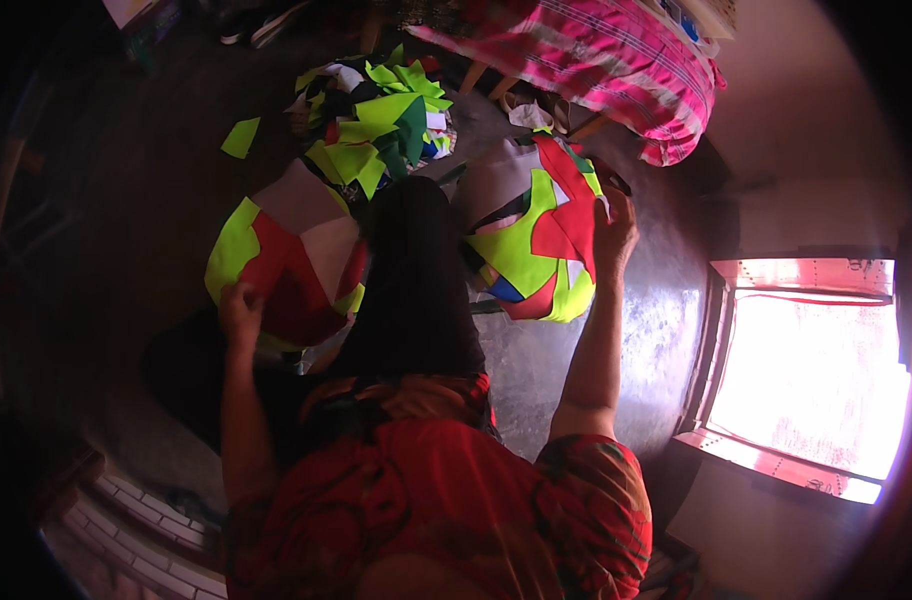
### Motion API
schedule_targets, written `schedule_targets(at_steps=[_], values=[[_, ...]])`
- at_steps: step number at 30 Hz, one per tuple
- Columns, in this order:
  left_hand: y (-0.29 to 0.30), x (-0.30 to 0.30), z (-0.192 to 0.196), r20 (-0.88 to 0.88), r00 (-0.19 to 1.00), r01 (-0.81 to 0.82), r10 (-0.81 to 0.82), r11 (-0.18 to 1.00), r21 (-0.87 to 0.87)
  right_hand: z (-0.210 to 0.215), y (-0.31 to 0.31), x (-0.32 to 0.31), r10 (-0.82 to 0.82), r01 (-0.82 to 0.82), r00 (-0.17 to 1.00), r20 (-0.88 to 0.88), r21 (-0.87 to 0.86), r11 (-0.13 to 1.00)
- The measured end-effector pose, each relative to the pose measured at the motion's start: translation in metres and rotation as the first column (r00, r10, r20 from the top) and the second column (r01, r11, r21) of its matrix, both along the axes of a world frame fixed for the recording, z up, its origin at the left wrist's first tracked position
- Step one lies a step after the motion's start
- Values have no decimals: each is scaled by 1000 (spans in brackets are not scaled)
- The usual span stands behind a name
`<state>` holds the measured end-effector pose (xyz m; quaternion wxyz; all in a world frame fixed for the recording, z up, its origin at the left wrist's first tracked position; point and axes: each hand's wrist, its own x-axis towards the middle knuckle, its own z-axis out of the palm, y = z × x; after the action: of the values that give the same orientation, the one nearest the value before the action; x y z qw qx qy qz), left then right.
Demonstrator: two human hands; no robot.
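**Scrap work, apparently partway**

Right mound [521, 240] and left mound [291, 255] are flanking our leg [413, 285], seemingly well layered; beyond, a loose heap [381, 125] is apparently waiting. Our right hand [616, 235] and left hand [241, 318] are touching their mounds, fingers curling; whether gripping, we cannot tell. One scrap [240, 138] is lying apart.

a pink plaid cloth [596, 75] hangs ahead, a bright window [811, 375] to the right.
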<state>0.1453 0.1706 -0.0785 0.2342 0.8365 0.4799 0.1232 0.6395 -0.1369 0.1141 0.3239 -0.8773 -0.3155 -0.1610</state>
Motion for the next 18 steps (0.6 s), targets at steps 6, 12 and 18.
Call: schedule_targets(at_steps=[6, 12, 18], values=[[4, -4, -2, 159, 984, -75, 85, 995, -68, -14, -73, -1, -280, 288, 955, -96, 86, 954], [11, -1, -5, 317, 942, -79, 106, 992, -99, -58, -112, 9, -524, 520, 828, -201, -77, 851], [8, 0, 4, 216, 976, -25, 39, 997, -68, -65, -100, 15, -613, 552, 733, -293, -271, 789]])
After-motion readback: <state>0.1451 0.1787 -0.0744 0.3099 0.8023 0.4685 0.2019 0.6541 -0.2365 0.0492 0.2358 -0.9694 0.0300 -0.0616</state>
